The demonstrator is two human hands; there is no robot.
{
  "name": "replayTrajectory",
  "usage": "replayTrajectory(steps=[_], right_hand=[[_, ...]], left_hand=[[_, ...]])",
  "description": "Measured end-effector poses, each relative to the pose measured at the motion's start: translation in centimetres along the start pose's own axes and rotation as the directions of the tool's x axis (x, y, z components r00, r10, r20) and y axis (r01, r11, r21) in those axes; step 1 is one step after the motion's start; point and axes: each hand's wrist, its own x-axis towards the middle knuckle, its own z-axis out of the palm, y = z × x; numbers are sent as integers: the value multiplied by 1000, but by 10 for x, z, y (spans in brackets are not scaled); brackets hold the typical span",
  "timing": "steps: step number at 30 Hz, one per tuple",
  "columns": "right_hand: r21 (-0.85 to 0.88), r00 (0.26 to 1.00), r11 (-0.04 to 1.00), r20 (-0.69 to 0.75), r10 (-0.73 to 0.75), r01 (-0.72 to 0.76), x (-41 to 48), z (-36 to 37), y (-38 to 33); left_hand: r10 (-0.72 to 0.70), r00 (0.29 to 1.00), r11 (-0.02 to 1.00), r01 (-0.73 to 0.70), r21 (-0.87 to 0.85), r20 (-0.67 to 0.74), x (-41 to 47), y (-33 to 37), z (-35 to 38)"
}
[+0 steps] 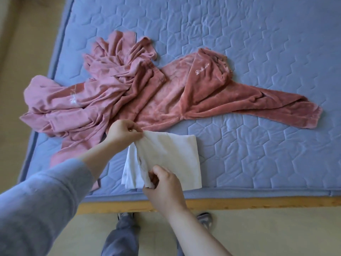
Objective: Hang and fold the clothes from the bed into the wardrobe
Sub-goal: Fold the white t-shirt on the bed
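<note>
The folded white cotton cloth spans both hands: the left hand pinches its far corner, the right hand grips its near edge. Beyond them lie pink velvet trousers (white embroidered script, unreadable).

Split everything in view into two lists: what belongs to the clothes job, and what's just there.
Job: white cloth, pinched by the left hand and right hand; crumpled light pink clothing; pink velvet trousers; blue mattress under them.

Just there: wooden bed frame; shoes; floor.
</note>
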Motion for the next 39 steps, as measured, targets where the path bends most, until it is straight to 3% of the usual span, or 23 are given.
replayTrajectory(steps=[12,17,22,27,30,32,34,36,39], right_hand=[[-134,992,985,-88,94,-105,27,82,-6],[-258,976,951,90,196,-168,38,107,9],[-95,956,972,185,230,-215,37,107,14],[-182,968,954,-128,217,-238,33,66,29],[-165,871,897,-361,332,-410,43,29,53],[-108,791,844,-426,439,-526,51,6,74],[-41,759,803,-357,544,-595,57,-9,92],[99,733,753,-177,657,-651,63,-17,106],[239,705,686,-10,709,-687,70,-23,121]], left_hand=[[139,990,990,-139,-23,3,34,-52,9],[32,999,999,-32,-43,-11,42,-76,24],[-51,999,993,50,-104,-7,36,-91,31],[-314,947,934,320,-158,64,5,-111,39],[-431,886,887,451,-103,170,-9,-118,46],[-475,855,848,508,-152,211,-13,-119,52],[-513,826,801,559,-216,236,-16,-118,57],[-517,815,782,574,-242,261,-19,-116,61],[-495,832,761,554,-336,250,-23,-111,66]])
